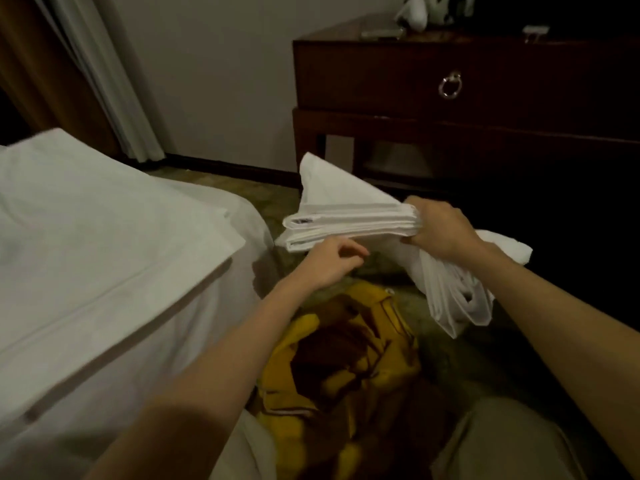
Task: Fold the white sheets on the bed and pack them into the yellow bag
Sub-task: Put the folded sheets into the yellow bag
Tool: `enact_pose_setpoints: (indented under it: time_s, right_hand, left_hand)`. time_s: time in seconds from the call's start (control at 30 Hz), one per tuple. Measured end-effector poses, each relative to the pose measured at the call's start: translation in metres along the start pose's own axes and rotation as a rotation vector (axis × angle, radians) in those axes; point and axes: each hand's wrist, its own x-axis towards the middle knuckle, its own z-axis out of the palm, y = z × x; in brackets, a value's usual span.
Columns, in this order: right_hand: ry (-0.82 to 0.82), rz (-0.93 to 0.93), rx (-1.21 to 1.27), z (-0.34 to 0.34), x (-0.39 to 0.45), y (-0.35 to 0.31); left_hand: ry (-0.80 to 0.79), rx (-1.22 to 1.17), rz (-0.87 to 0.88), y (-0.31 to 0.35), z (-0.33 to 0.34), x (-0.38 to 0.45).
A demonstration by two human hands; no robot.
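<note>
Right of the frame's centre, the right hand grips a folded white sheet at the middle of its stacked layers, fingers curled over the top; one half juts left as a flat wedge with its layered edge showing, the other half droops down and to the right of the wrist; just below that wedge, the left hand hovers with fingers loosely curled, holding nothing, its fingertips just beside the sheet's underside; at lower centre, between the two forearms, the yellow bag lies open on the carpet, its dark inside showing; along the left side runs the bed, covered in white linen; at upper right stands a dark wooden dresser with a ring pull.
</note>
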Motion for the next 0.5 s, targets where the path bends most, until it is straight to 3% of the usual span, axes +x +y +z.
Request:
enact_pose_setpoints:
  time_s: [0.1,0.27,0.37,0.5]
  right_hand:
    - [-0.095,0.053,-0.042,0.028,-0.022,0.035]
    - [-0.185,0.120,-0.090,0.073,-0.044,0.078]
    - [-0.251,0.146,-0.074,0.090,-0.055,0.099]
    - [-0.364,0.171,-0.049,0.105,-0.071,0.125]
  left_hand:
    - [-0.126,0.213,-0.079,-0.030,0.038,0.000]
    - [-0.484,0.608,-0.252,-0.083,0.072,-0.006]
    - [-0.585,1.007,-0.375,-0.109,0.083,-0.009]
    - [-0.642,1.239,-0.423,-0.146,0.088,-0.004]
